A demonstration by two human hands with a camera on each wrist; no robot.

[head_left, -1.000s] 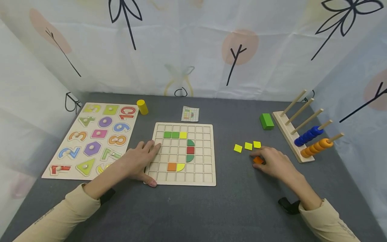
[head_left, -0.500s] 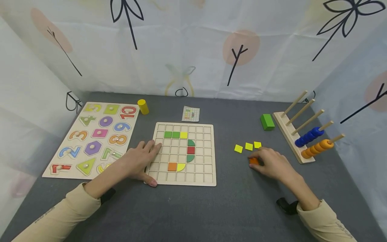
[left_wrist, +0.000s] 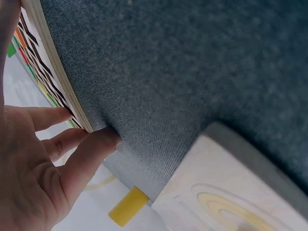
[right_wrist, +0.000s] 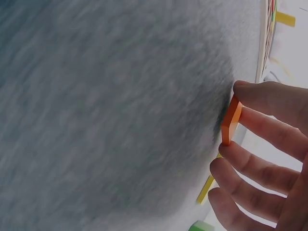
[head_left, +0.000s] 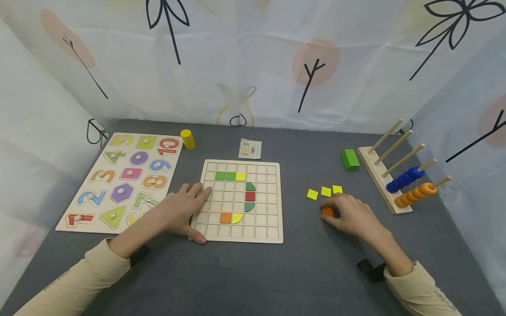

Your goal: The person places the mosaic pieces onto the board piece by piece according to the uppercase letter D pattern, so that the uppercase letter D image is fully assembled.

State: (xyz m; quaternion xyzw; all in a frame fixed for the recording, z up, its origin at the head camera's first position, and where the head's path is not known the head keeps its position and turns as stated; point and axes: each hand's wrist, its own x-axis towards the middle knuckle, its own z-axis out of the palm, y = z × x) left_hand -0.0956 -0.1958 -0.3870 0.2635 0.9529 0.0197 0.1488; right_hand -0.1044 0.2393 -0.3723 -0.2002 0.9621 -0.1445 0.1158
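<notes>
My right hand pinches an orange square tile between thumb and fingers, low over the table right of the grid board. In the right wrist view the orange tile stands tilted at the fingertips. My left hand rests along the left edge of the wooden grid board, fingers spread over the rim and thumb at the front left corner. The left wrist view has those fingers touching the grid board's edge. Green, yellow, red and orange pieces lie in the board's cells, including an orange square.
Three yellow square tiles lie beyond my right hand. Further out are a green block and a peg stand with blue and orange beads. A number-and-shape puzzle, yellow cylinder and small pattern card lie left and behind.
My right hand has slid a little to the left with the orange tile, which has turned in its fingers. The left hand stays at the board's edge.
</notes>
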